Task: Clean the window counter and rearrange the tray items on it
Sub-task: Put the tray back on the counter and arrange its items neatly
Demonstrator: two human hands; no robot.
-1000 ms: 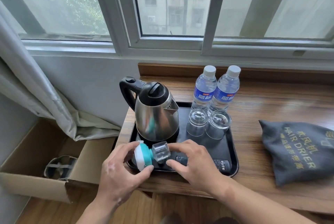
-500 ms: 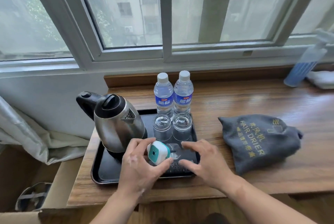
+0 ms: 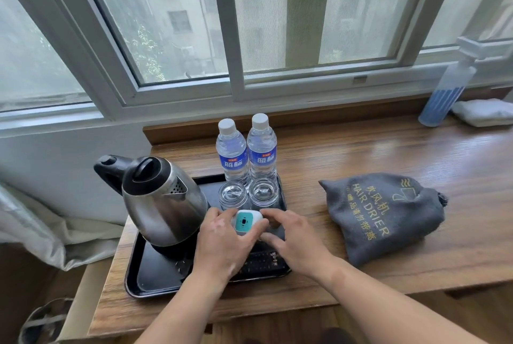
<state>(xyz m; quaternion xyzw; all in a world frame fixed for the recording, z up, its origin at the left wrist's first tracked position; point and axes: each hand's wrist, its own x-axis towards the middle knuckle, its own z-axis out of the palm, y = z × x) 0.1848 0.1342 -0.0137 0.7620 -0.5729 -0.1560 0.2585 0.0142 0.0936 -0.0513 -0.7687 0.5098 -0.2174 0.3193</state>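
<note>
A black tray lies on the wooden window counter. On it stand a steel kettle, two water bottles, two upturned glasses and a dark remote control. My left hand grips a small white and teal device just above the tray, in front of the glasses. My right hand is beside it, with its fingertips touching the device's right side. Whatever lies under my hands is hidden.
A grey hair drier bag lies on the counter right of the tray. A blue spray bottle and a white cloth sit at the far right by the window. A curtain hangs at the left.
The view has swung right and back. Both hands stayed at the tray's front; the device has turned so its teal face points up at me, and the clear part is no longer seen.
</note>
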